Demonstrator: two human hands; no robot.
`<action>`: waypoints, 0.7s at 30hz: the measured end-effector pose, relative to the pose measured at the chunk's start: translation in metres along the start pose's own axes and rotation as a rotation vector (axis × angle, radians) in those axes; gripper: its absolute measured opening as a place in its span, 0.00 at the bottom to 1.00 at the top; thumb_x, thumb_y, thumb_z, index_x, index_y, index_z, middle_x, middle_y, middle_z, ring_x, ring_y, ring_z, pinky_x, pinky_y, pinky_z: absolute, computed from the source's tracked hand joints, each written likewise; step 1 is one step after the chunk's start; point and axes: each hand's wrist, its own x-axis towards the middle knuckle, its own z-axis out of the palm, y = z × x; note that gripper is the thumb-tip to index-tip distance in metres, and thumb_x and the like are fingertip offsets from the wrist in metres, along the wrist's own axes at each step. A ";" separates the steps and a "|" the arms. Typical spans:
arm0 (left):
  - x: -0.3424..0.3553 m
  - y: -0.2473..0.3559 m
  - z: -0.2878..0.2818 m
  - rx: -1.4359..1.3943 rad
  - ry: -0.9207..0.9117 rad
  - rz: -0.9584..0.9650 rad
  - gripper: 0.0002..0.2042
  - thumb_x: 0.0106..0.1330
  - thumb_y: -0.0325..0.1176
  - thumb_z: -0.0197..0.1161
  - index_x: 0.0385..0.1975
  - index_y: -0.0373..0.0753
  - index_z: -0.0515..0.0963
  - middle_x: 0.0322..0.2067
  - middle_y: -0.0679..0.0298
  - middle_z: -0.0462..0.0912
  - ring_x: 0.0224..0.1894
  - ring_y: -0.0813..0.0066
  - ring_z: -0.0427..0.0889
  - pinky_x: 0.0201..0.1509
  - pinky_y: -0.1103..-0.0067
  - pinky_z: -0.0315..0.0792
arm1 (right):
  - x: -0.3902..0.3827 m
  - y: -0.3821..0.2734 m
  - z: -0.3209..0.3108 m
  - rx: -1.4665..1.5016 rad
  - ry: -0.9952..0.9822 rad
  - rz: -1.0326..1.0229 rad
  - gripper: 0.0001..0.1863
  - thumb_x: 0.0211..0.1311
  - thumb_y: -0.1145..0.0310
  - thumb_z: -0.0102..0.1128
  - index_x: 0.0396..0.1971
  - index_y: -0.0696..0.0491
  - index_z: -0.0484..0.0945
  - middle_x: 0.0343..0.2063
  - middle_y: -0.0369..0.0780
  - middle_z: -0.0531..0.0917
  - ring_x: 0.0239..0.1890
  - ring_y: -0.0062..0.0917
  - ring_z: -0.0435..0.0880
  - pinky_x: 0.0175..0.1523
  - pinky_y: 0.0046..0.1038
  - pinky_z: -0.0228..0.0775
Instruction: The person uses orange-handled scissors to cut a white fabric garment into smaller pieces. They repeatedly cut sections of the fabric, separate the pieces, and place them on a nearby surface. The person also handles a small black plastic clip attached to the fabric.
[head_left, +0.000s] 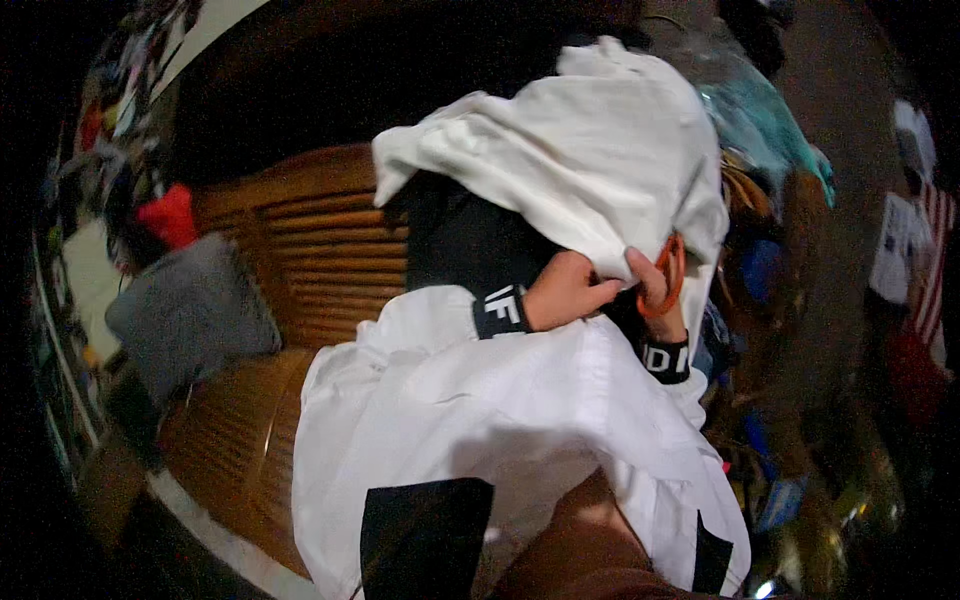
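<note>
A white garment (560, 150) is bunched over black fabric (450, 235) on a brown slatted wooden bench. My left hand (570, 295) is closed on the garment's lower edge, its fingers hidden under the cloth. My right hand (655, 290) grips the same edge, thumb on top, along with an orange loop (672, 270) that hangs around its fingers; what the loop belongs to is unclear. Both my wrists have black cuffs from the white top (420, 400) I wear.
The wooden bench (320, 230) holds a grey cushion (195, 310) and a red item (170, 215) on the left. A teal translucent bundle (760, 130) and other clutter lie right of the garment. Striped and white cloths (930, 260) are at the far right.
</note>
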 end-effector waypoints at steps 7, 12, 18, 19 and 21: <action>0.012 -0.019 -0.038 0.269 0.281 0.238 0.08 0.56 0.31 0.64 0.32 0.33 0.79 0.26 0.61 0.81 0.27 0.75 0.79 0.33 0.79 0.73 | 0.013 0.004 -0.037 -0.316 0.100 -0.220 0.30 0.52 0.63 0.63 0.53 0.63 0.66 0.52 0.48 0.71 0.51 0.36 0.71 0.59 0.32 0.59; 0.027 -0.081 -0.123 0.968 0.705 0.255 0.27 0.49 0.24 0.62 0.53 0.38 0.65 0.50 0.53 0.69 0.55 0.51 0.65 0.61 0.64 0.60 | 0.023 0.036 -0.106 -0.550 0.170 0.013 0.34 0.50 0.59 0.64 0.53 0.65 0.65 0.49 0.50 0.72 0.50 0.34 0.71 0.57 0.33 0.61; 0.038 -0.180 -0.218 0.879 0.751 0.236 0.15 0.52 0.27 0.62 0.41 0.37 0.77 0.39 0.55 0.78 0.47 0.55 0.75 0.53 0.68 0.67 | 0.008 0.020 -0.089 -0.273 0.262 -0.262 0.29 0.50 0.67 0.64 0.53 0.58 0.69 0.54 0.45 0.72 0.56 0.33 0.70 0.62 0.35 0.59; 0.030 -0.166 -0.219 0.654 0.866 0.147 0.13 0.54 0.29 0.62 0.39 0.36 0.77 0.36 0.55 0.80 0.43 0.56 0.77 0.50 0.69 0.69 | 0.011 0.033 -0.104 -0.558 0.180 -0.458 0.29 0.51 0.67 0.64 0.54 0.59 0.68 0.55 0.46 0.70 0.58 0.33 0.68 0.62 0.35 0.58; 0.011 -0.131 -0.234 0.677 1.020 0.451 0.15 0.55 0.37 0.64 0.39 0.35 0.77 0.36 0.56 0.80 0.39 0.62 0.79 0.45 0.70 0.71 | 0.015 0.051 -0.123 -0.773 0.075 -0.588 0.30 0.51 0.67 0.63 0.55 0.61 0.67 0.56 0.47 0.69 0.59 0.34 0.67 0.62 0.35 0.56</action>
